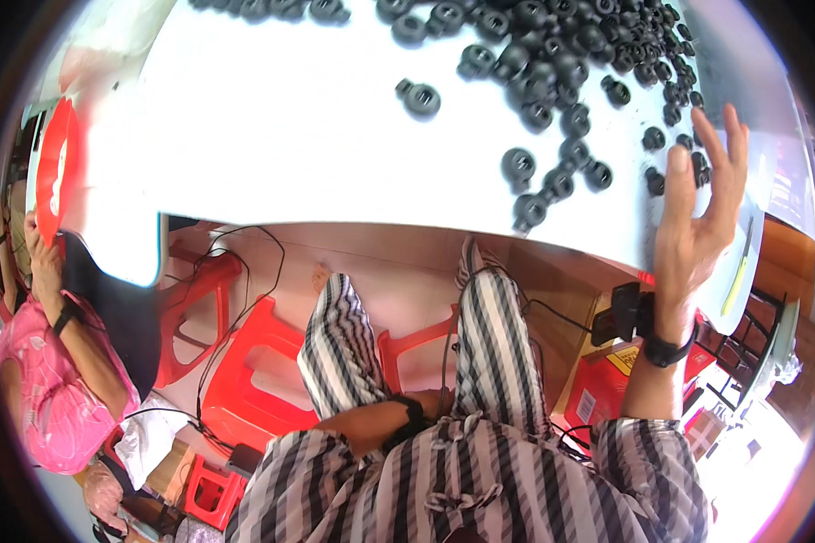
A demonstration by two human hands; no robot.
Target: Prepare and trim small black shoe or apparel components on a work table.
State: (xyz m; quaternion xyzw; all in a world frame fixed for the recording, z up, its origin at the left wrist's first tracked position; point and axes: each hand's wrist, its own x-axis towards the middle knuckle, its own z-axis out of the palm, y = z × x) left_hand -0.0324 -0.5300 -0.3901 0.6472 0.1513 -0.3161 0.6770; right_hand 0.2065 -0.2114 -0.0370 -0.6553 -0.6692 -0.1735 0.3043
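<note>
Black ball-shaped cord locks (543, 72) lie heaped on the white table, with loose ones scattered toward its near edge. My right hand (702, 199) is raised at the table's right side, close to a few stray cord locks (654, 181). Its fingers are stretched apart and nothing is in them. My left forearm crosses my lap, a black band at the wrist. Only a little of my left hand (436, 401) shows between my thighs; its fingers are hidden.
At the left, a person in pink (63, 380) has a hand at a red basket (54, 167) on the table. Red plastic stools (254, 380) and black cables stand and hang below the white table (290, 136). A red box (598, 398) is beside my right leg.
</note>
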